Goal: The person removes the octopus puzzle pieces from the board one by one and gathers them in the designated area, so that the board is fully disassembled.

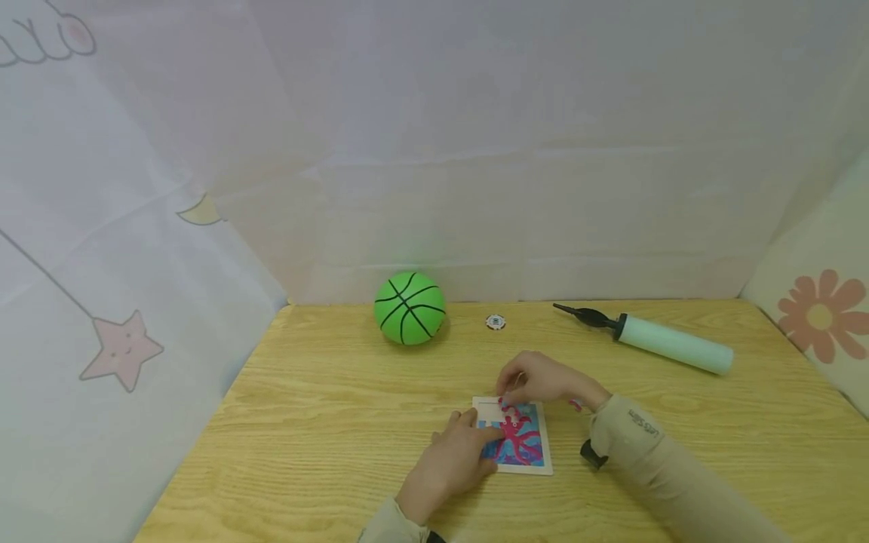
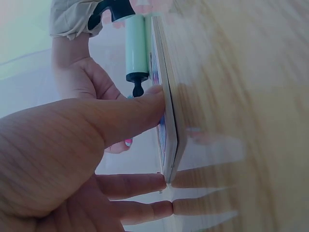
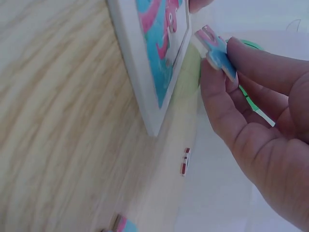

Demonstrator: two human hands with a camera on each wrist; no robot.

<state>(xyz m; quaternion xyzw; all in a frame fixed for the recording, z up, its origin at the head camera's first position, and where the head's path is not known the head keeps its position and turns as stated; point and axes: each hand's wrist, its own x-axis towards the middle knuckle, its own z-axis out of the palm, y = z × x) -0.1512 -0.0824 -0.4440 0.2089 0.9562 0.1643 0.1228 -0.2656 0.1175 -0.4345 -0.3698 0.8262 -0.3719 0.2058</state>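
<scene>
A framed jigsaw puzzle (image 1: pixel 490 412) with a pink octopus on blue lies flat on the table, the upper-left part of its tray bare. My left hand (image 1: pixel 453 456) rests at its left side with straight fingers. The left wrist view has the thumb (image 2: pixel 145 106) against the frame's near edge and two fingertips at its corner. Over the top edge is my right hand (image 1: pixel 539 377), pinching a blue and pink puzzle piece (image 3: pixel 217 52) between thumb and fingers. In the right wrist view that piece is tilted and apart from the frame.
Behind the puzzle sit a green ball (image 1: pixel 409 309) and a poker chip (image 1: pixel 495 322). An air pump (image 1: pixel 672 345) with a pale green barrel lies at the back right. Loose puzzle pieces (image 3: pixel 126 224) lie on the table beside the right wrist. A cloth backdrop encloses the table.
</scene>
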